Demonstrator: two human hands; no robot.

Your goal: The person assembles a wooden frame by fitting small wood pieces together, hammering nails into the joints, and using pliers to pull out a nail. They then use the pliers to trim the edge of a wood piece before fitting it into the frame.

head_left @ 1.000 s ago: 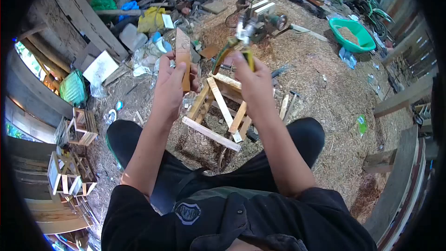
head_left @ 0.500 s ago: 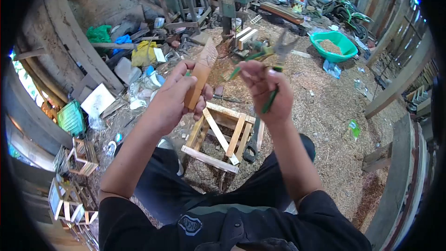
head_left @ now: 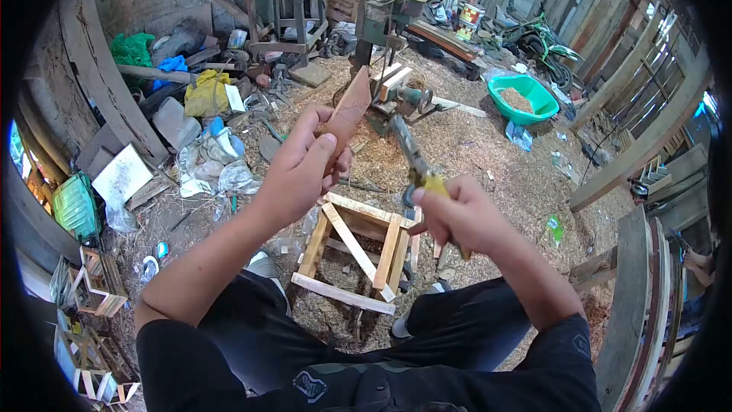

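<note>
My left hand (head_left: 309,154) is closed round a flat wooden piece (head_left: 351,111) with a slanted, pointed upper end, held up in front of me. To its right, my right hand (head_left: 463,216) grips a tool (head_left: 414,154) with a yellow part near the fingers and a dark metal end pointing up and left; motion blurs it a little. The two hands are apart. Below them, between my feet, a small wooden frame (head_left: 343,302) with a diagonal slat rests on the ground.
A green basin (head_left: 550,99) holding sawdust stands at the back right. A drill-like machine (head_left: 375,27) is at the back centre. Rubbish with a yellow bag (head_left: 206,95) lies left. Wooden posts (head_left: 648,133) and boards (head_left: 627,301) line the right side.
My right hand has moved down, and the green-handled tool seen in it before no longer shows clearly; a yellow-handled one does. The view has shifted, and the wooden piece has turned slightly.
</note>
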